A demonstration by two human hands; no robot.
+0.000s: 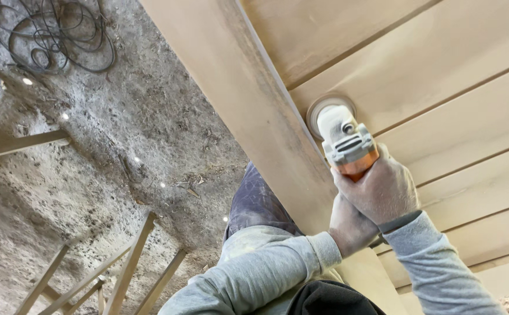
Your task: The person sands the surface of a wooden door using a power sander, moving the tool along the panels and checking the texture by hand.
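Gripping one dust-coated grey and orange handheld power sander (346, 142), we have both hands closed round its body: our right hand (383, 189) wraps the orange rear part from above, and our left hand (349, 224) clasps just beneath it, the two hands touching. Both are powdered pale with dust, as are our two grey knitted sleeves (254, 271).

We count one tool only. Its round sanding disc (324, 108) lies flat against the pale wooden boards (441, 70), close to the thick wooden edge rail (248, 99) that runs down the panel's side. The tool's head is whitish with grime, ribbed at the middle, orange showing only near our fingers.

Dark grooves separate the boards; we can make out about five of them.

Beyond the rail lies a dusty grey earthen floor (120, 146). On it we see one coil of black cable (50, 35) at the far corner and several bare wooden frames (120, 262) lying nearer us.
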